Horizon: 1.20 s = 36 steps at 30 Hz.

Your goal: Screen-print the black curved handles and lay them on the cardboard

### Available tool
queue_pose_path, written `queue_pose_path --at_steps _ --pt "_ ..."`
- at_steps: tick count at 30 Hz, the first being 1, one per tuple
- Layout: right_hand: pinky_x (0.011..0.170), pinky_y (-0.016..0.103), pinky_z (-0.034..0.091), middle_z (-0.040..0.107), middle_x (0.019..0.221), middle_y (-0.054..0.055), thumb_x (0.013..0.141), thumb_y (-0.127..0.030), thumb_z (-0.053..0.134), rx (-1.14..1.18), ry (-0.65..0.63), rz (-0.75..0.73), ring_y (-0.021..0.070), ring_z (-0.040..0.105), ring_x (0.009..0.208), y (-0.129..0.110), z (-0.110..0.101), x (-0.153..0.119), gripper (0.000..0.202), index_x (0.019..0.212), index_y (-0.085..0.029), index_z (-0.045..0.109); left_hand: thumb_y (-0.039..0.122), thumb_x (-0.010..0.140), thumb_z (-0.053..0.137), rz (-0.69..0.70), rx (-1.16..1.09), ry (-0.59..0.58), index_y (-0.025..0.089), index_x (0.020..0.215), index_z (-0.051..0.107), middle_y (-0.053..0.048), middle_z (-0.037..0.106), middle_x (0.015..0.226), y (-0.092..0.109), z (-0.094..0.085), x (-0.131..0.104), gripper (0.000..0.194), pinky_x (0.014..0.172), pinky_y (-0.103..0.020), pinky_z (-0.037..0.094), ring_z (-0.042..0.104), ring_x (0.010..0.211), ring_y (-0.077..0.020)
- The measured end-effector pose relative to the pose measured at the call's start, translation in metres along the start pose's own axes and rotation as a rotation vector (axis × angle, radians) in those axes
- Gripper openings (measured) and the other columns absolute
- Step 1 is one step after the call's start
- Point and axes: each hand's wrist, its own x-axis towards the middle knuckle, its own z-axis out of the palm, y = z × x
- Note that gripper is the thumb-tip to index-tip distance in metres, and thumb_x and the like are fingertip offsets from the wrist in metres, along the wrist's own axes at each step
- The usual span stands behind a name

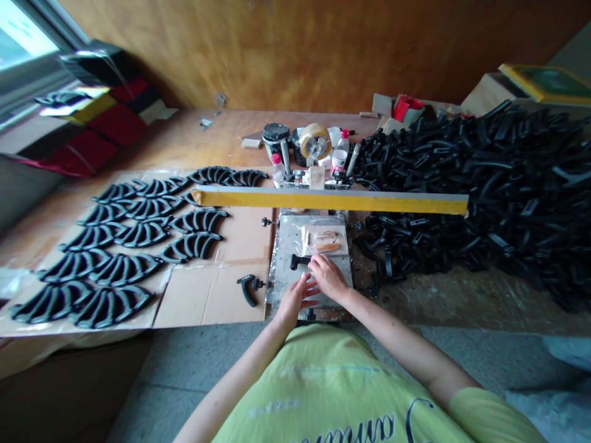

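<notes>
Over the metal plate (286, 237) of a small press-like stand, my right hand (327, 275) has its fingers closed round the right end of a black plastic part (299, 262). The part lies sideways, its wider end pointing left. Just below and to the left, my left hand (295, 300) has its fingers apart, near the right hand, with nothing visible in it. Behind the hands, small orange-brown pieces (327, 247) lie on the plate. A single curved black handle (248, 289) rests on the cardboard left of the stand.
A long yellow-edged bar (332, 200) spans the stand above the plate. Rows of curved black handles (113, 306) cover the cardboard (198, 295) at left. A large heap of black parts (489, 166) fills the right side. Tubs, bottles and a tape roll (315, 140) stand behind.
</notes>
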Motion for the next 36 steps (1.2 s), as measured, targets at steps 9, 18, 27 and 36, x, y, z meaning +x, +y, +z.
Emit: queue_pose_path --at_steps 9,18,27,36 --pt "0.084 0.033 0.052 0.069 0.093 0.001 0.082 -0.010 0.057 0.745 0.079 0.273 0.0179 0.065 0.089 -0.011 -0.006 -0.009 0.020 0.098 -0.022 0.062 0.060 0.074 0.067 0.148 0.064 0.109 0.019 0.115 0.058 -0.013 0.065 0.121 0.004 0.010 -0.010 0.059 0.065 -0.029 0.055 0.067 0.101 -0.0256" --pt "0.090 0.033 0.045 0.067 0.103 0.010 0.089 -0.014 0.052 0.058 0.107 0.448 0.0225 0.060 0.100 0.084 -0.054 -0.024 0.019 0.098 -0.017 0.068 0.061 0.071 0.063 0.340 0.153 0.400 0.016 0.089 0.058 -0.009 0.072 0.086 0.011 -0.080 -0.014 0.049 0.058 -0.026 0.051 0.067 0.073 -0.0184" --pt "0.082 0.033 0.042 0.059 0.104 0.015 0.088 -0.007 0.041 -0.469 -0.002 0.565 0.0269 0.052 0.102 0.142 -0.021 -0.050 0.034 0.115 -0.015 0.058 0.056 0.079 0.055 0.493 0.519 0.630 0.018 0.083 0.060 0.001 0.062 0.062 0.003 -0.118 0.004 0.038 0.051 -0.022 0.041 0.054 0.052 -0.0121" --pt "0.081 0.034 0.041 0.059 0.100 0.015 0.085 -0.009 0.046 -0.468 0.096 0.494 0.0266 0.051 0.096 0.165 -0.010 -0.056 0.029 0.111 -0.013 0.057 0.050 0.088 0.043 0.466 0.835 0.821 0.018 0.094 0.062 -0.003 0.068 0.076 0.024 -0.149 0.004 0.038 0.067 -0.025 0.046 0.064 0.072 -0.0165"
